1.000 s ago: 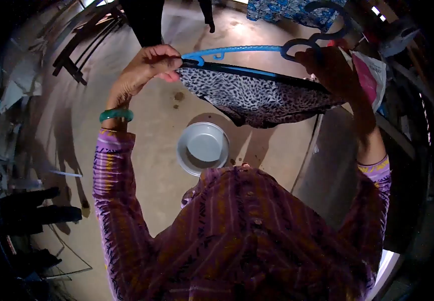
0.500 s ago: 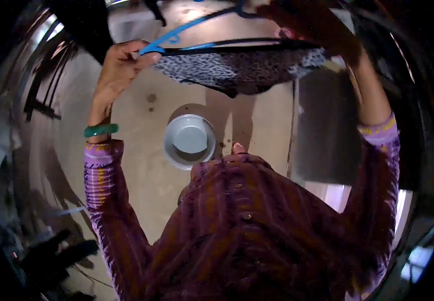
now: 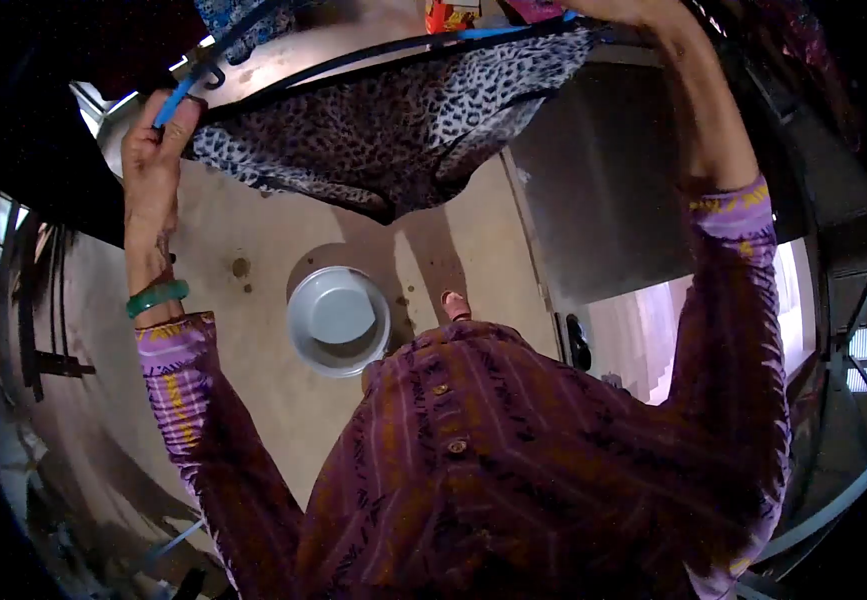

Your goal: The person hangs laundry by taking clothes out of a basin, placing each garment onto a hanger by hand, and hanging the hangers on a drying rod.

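Note:
A pair of leopard-print underpants point(image 3: 353, 130) with dark trim hangs stretched across a blue clothes hanger point(image 3: 223, 48). My left hand point(image 3: 158, 145) is closed round the hanger's left end, thumb over the blue plastic, beside the waistband's left corner. At the top edge my right hand point(image 3: 633, 10) is at the hanger's right end; its fingers are partly cut off by the frame, but they appear closed on it. The underpants sag in the middle between both raised hands. A green bangle point(image 3: 158, 298) circles my left wrist.
On the floor below stands a pale round basin point(image 3: 298, 345) with a lighter round shape inside. A dark flat panel point(image 3: 613, 190) lies to the right. Patterned cloth point(image 3: 243, 30) and a red-orange packet point(image 3: 450, 15) show at the top.
My left hand has moved left and slightly down with the hanger's end. The underpants have shifted left, now tilt up to the right, and show more of their front. The view has shifted too.

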Demonstrator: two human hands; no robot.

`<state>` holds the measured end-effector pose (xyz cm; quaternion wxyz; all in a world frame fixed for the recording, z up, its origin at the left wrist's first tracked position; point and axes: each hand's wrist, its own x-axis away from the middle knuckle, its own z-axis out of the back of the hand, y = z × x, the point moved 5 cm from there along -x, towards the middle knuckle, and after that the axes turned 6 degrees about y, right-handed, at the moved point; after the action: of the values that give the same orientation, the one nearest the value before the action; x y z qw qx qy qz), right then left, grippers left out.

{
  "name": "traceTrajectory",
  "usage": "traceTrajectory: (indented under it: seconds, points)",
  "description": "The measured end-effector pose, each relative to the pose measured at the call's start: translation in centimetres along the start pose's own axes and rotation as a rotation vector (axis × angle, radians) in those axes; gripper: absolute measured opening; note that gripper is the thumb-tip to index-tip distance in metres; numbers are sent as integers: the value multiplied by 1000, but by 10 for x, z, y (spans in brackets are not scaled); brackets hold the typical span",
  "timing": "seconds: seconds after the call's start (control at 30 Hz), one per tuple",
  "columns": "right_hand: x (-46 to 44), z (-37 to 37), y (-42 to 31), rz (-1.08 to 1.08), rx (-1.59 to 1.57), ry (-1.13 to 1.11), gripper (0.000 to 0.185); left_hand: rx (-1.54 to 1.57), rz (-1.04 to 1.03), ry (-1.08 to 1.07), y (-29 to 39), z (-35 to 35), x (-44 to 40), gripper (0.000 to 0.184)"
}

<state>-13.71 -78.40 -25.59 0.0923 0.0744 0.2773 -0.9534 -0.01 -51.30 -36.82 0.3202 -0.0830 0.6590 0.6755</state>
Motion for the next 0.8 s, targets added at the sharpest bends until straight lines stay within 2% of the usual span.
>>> traceTrajectory:
  seconds: [0.03, 0.07, 0.13, 0.17, 0.2, 0.23, 0.27, 0.33, 0.37, 0.4, 0.43, 0.47, 0.5, 0.53, 0.6, 0.63, 0.67, 0.7, 0.77, 0.8]
  points:
    - [16, -1, -8, 11, 7, 4, 36, 11, -77, -12, 3, 1, -1, 14]
    - [33, 2, -6, -128, 16, 72, 37, 8, -91, -9, 9, 2, 3, 14]
    - [65, 16, 31, -205, 70, 228, 23, -87, -48, -13, 23, 6, 11, 12]
    - [70, 12, 41, -137, 120, 321, 9, -198, -59, 48, 25, 11, 17, 12]
    - [99, -2, 38, 69, -2, 385, 17, -382, -113, 103, 22, 10, 39, 27]
    - [110, -13, 40, 172, 104, 474, 16, -360, -185, 118, 15, 6, 42, 27]
    - [117, -32, 58, 134, -101, 500, 17, -415, 4, -10, -13, -8, 45, 27]
    - [130, -52, 71, -164, -102, 359, 19, -139, -5, -250, -71, -21, 38, 29]
    - [134, -44, 54, -139, -48, 388, 21, -1, 15, -371, -98, -28, 36, 30]
    - [140, -38, 42, -127, 0, 408, 23, 75, 1, -467, -94, -32, 27, 31]
    - [145, -34, 40, -128, -111, 444, 25, 153, -6, -565, -90, -36, 18, 31]
    - [186, 4, 33, -116, -107, 468, 25, 224, -12, -408, -3, -74, 38, 13]
    - [203, 22, 22, -117, -80, 475, 23, 306, -15, -251, 39, -83, 43, 8]
    - [212, 35, 12, -124, -50, 479, 21, -20, -2, -304, 43, -88, 36, 5]
    - [221, 73, 0, -192, 54, 503, 19, 322, 70, -369, 45, -111, 20, 19]
    - [225, 88, -5, -181, 143, 538, 19, 504, 92, -402, 55, -122, 23, 36]
    - [229, 102, -2, -244, 94, 560, 20, 314, -74, -330, 57, -121, 25, 40]
    - [207, 119, 62, -312, 201, 558, 22, 284, 66, -369, 5, -157, -3, 45]
    - [207, 144, 78, -361, 344, 585, 25, 350, 302, -427, -29, -167, 3, 42]
    - [209, 159, 83, -405, 541, 685, 21, 433, 427, -457, -42, -170, 9, 34]
